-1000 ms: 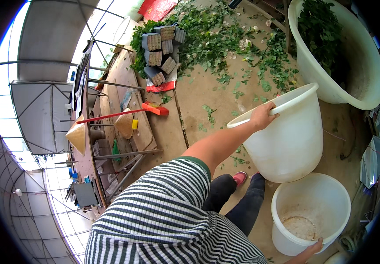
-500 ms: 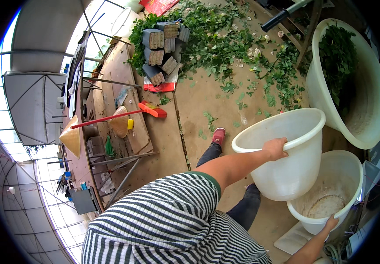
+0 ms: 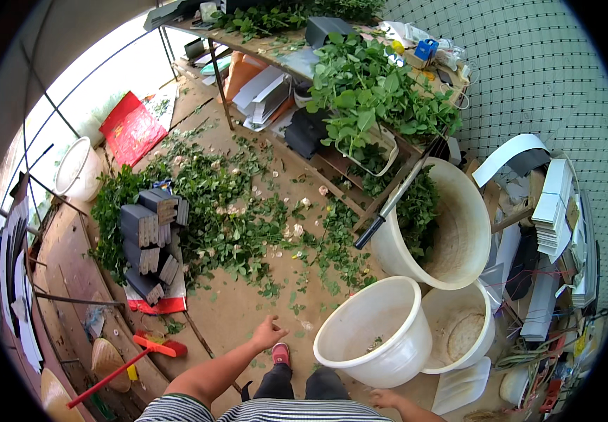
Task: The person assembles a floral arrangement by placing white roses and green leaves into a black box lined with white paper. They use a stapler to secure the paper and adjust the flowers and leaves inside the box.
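Note:
My left hand (image 3: pixel 269 332) is held out over the floor with its fingers apart and nothing in it. At the lower edge my right hand (image 3: pixel 386 399) hangs just below a white plastic tub (image 3: pixel 406 362), empty, its fingers loosely extended. This tub is tilted with its mouth facing me, and a few leaf scraps lie inside. Right behind it, a second white tub (image 3: pixel 485 330) overlaps it and has a stained bottom. A larger white tub (image 3: pixel 476 239) lies tipped farther back with leafy green stems (image 3: pixel 418 211) in it.
Cut leaves and pale petals (image 3: pixel 247 225) litter the floor ahead. Stacked dark sleeves (image 3: pixel 142 228) lie at left near a red broom (image 3: pixel 160 344). A workbench (image 3: pixel 276 53) with foliage stands at the back. White card sheets (image 3: pixel 553 211) crowd the right; a dark-handled pole (image 3: pixel 370 232) juts out.
Both hands have let go of the tub rims they held. The front tub now rests tilted beside the second one. My view has swung toward the right, showing the workbench.

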The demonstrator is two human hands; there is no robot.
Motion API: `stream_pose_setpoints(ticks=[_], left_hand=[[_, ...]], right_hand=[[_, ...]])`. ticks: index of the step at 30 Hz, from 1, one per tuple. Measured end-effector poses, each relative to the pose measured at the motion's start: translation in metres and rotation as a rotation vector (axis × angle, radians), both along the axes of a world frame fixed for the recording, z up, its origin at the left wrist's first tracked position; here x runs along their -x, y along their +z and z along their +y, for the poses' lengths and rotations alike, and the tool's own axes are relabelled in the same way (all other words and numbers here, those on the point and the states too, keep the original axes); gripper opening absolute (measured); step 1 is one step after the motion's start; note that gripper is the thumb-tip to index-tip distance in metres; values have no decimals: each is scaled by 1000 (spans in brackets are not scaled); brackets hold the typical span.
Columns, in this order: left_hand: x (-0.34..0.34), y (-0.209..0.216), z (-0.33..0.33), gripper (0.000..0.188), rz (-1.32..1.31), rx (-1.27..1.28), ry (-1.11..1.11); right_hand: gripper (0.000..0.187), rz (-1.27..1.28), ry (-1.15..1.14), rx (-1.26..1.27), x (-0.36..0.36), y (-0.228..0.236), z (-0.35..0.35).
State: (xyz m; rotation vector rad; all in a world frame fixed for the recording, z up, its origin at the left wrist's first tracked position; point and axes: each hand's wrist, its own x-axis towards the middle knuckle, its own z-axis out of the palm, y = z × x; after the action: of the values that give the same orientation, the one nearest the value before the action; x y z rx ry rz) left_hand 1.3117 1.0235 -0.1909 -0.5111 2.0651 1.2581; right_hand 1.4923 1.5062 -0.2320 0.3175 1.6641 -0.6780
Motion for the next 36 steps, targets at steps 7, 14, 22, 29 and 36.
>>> stream_pose_setpoints(ticks=[7, 14, 22, 29, 36], left_hand=[[135, 52, -79, 65, 207, -307, -17], [155, 25, -293, 63, 41, 238, 146], [166, -29, -399, 63, -122, 160, 202], [458, 44, -396, 68, -78, 174, -76], [808, 215, -266, 39, 747, -226, -216]], right_hand=[[47, 300, -155, 311, 187, 84, -197], [37, 378, -282, 137, 317, 45, -219], [34, 395, -6, 195, 460, 105, -283], [35, 530, -492, 87, 565, 189, -419], [31, 680, -1232, 676, 732, 235, -484]])
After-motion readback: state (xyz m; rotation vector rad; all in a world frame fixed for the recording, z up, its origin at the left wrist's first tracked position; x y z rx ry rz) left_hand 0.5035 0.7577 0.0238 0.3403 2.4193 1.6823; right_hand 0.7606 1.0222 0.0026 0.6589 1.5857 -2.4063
